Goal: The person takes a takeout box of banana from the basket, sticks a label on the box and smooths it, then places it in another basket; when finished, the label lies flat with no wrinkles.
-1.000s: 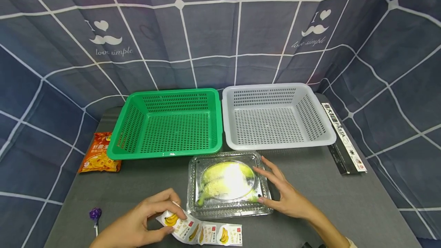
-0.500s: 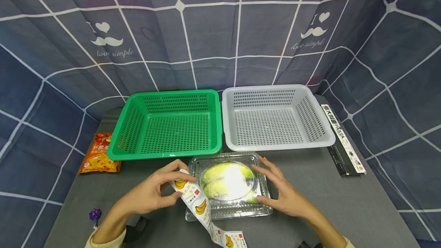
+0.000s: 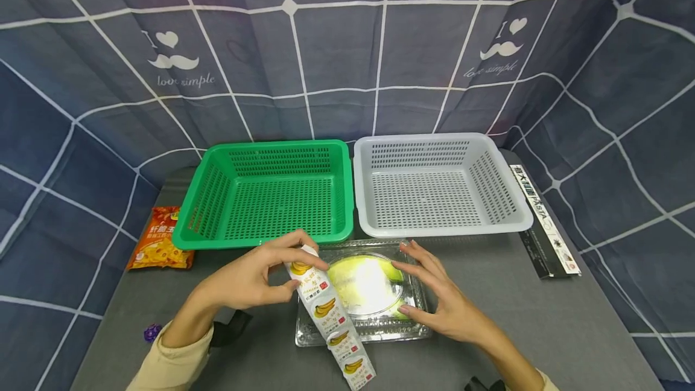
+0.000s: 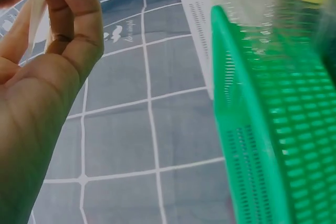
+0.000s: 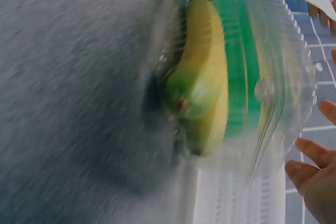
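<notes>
A clear plastic clamshell box (image 3: pixel 380 335) holding yellow-green bananas (image 5: pixel 202 51) lies closed on the grey table. Between thumb and fingers my left hand (image 3: pixel 247 276) pinches the top end of a strip of banana stickers (image 3: pixel 331 318). The strip slants down over the box's left part, hiding some of it. In the left wrist view only a thin edge of the strip shows by the fingers. My right hand (image 3: pixel 445 303), fingers spread, is at the box's right side, fingertips over the lid's edge. Its fingers (image 5: pixel 312 153) appear near the lid in the right wrist view.
Behind the box stand a green basket (image 3: pixel 260 243) and a white basket (image 3: pixel 445 232), both empty. An orange snack bag (image 3: pixel 160 246) lies left of the green one, a black-and-white pasta box (image 3: pixel 545 225) at the right. A purple lollipop (image 3: pixel 152 332) lies beside my left sleeve.
My left hand has moved up and right from the table with the sticker strip, which now hangs across the box. My right hand has stayed at the box's right side.
</notes>
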Available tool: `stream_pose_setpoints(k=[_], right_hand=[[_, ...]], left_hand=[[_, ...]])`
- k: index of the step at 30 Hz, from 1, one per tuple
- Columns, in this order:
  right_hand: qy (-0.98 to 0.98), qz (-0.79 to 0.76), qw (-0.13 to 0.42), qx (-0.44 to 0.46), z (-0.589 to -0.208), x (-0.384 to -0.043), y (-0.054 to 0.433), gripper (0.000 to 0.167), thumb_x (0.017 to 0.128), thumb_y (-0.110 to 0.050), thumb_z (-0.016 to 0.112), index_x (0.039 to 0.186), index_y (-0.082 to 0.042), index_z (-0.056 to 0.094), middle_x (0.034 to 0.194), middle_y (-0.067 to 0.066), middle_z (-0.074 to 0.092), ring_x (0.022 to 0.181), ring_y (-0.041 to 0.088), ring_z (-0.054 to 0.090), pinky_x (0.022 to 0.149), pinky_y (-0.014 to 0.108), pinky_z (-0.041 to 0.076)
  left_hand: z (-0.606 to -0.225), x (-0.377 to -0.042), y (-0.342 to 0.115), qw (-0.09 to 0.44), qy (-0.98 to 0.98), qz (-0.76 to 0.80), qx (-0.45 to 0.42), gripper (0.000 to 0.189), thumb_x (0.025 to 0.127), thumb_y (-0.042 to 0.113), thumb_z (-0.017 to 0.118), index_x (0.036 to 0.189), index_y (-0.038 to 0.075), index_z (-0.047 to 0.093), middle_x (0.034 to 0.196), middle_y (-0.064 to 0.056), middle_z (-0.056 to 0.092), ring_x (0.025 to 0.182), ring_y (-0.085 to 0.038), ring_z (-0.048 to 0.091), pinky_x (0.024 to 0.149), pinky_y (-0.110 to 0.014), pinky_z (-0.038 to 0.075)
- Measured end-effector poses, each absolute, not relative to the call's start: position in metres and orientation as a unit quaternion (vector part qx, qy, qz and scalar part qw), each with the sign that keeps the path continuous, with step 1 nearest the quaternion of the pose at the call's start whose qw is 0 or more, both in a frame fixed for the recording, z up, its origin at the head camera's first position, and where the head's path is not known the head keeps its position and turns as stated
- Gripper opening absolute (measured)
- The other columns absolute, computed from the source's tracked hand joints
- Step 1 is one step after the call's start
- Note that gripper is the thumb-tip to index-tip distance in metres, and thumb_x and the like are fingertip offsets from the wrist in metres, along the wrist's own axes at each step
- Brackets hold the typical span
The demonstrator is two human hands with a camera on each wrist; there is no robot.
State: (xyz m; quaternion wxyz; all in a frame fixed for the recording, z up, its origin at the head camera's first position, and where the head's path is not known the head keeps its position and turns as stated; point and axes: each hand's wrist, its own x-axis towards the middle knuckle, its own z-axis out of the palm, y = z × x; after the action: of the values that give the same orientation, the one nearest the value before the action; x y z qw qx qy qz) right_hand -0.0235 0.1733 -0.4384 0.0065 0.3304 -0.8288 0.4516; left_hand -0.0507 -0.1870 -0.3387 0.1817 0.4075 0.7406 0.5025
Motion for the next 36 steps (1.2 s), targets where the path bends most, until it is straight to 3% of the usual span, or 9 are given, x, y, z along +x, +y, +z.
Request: stream_pose_setpoints(k=[3, 8, 11, 17, 22, 31, 36], right_hand=[[-0.821, 0.451, 0.002, 0.349, -0.434, -0.025, 0.165, 0.069, 0.083, -0.021, 0.079, 0.144, -0.015, 0.048, 0.153, 0.013, 0.038, 0.147, 0.033, 0.024, 0.104, 0.071, 0.028], [-0.798, 0.465, -0.029, 0.382, -0.429, -0.027, 0.151, 0.065, 0.086, -0.020, 0.076, 0.144, -0.015, 0.047, 0.147, 0.007, 0.047, 0.138, 0.019, 0.042, 0.108, 0.048, 0.040], [-0.777, 0.492, -0.060, 0.388, -0.427, -0.028, 0.144, 0.062, 0.088, -0.017, 0.073, 0.144, -0.014, 0.047, 0.145, 0.005, 0.049, 0.135, 0.018, 0.046, 0.110, 0.039, 0.039], [-0.743, 0.540, -0.081, 0.387, -0.427, -0.029, 0.140, 0.057, 0.090, -0.005, 0.069, 0.142, -0.008, 0.047, 0.136, 0.011, 0.057, 0.120, 0.017, 0.057, 0.102, 0.038, 0.046], [-0.719, 0.577, -0.085, 0.378, -0.425, -0.029, 0.142, 0.063, 0.091, 0.004, 0.063, 0.148, -0.003, 0.038, 0.127, 0.014, 0.062, 0.107, 0.015, 0.063, 0.094, 0.035, 0.051], [-0.707, 0.568, -0.068, 0.416, -0.422, -0.031, 0.145, 0.055, 0.089, 0.006, 0.063, 0.142, -0.001, 0.049, 0.129, 0.014, 0.062, 0.104, 0.016, 0.064, 0.092, 0.032, 0.052], [-0.710, 0.566, -0.059, 0.415, -0.423, -0.032, 0.146, 0.059, 0.088, 0.005, 0.067, 0.143, -0.001, 0.047, 0.140, 0.016, 0.055, 0.117, 0.013, 0.059, 0.094, 0.032, 0.051]], left_hand=[[-0.331, -0.062, -0.181, 0.186, 0.738, 0.503, 0.410, 0.052, 0.083, -0.014, 0.057, 0.128, 0.012, 0.063, 0.124, -0.005, 0.045, 0.108, -0.018, 0.044, 0.077, -0.030, 0.052], [-0.330, -0.083, -0.169, 0.175, 0.733, 0.505, 0.421, 0.049, 0.084, -0.012, 0.058, 0.128, 0.009, 0.063, 0.123, -0.006, 0.047, 0.105, -0.020, 0.047, 0.079, -0.031, 0.053], [-0.330, -0.093, -0.162, 0.166, 0.734, 0.507, 0.421, 0.045, 0.086, -0.009, 0.057, 0.128, 0.005, 0.063, 0.124, -0.008, 0.049, 0.103, -0.020, 0.048, 0.080, -0.031, 0.053], [-0.332, -0.107, -0.153, 0.136, 0.738, 0.514, 0.416, 0.042, 0.089, -0.006, 0.057, 0.130, -0.001, 0.061, 0.123, -0.013, 0.052, 0.101, -0.021, 0.051, 0.080, -0.032, 0.053], [-0.332, -0.112, -0.150, 0.124, 0.753, 0.513, 0.394, 0.043, 0.088, -0.007, 0.059, 0.130, -0.001, 0.061, 0.124, -0.013, 0.053, 0.099, -0.020, 0.054, 0.077, -0.029, 0.053], [-0.332, -0.116, -0.148, 0.129, 0.755, 0.507, 0.396, 0.046, 0.088, -0.007, 0.056, 0.133, 0.002, 0.060, 0.126, -0.013, 0.051, 0.100, -0.021, 0.054, 0.078, -0.030, 0.053], [-0.331, -0.117, -0.146, 0.124, 0.749, 0.517, 0.395, 0.046, 0.089, -0.008, 0.058, 0.134, 0.000, 0.058, 0.131, -0.015, 0.048, 0.103, -0.023, 0.054, 0.079, -0.031, 0.054]])
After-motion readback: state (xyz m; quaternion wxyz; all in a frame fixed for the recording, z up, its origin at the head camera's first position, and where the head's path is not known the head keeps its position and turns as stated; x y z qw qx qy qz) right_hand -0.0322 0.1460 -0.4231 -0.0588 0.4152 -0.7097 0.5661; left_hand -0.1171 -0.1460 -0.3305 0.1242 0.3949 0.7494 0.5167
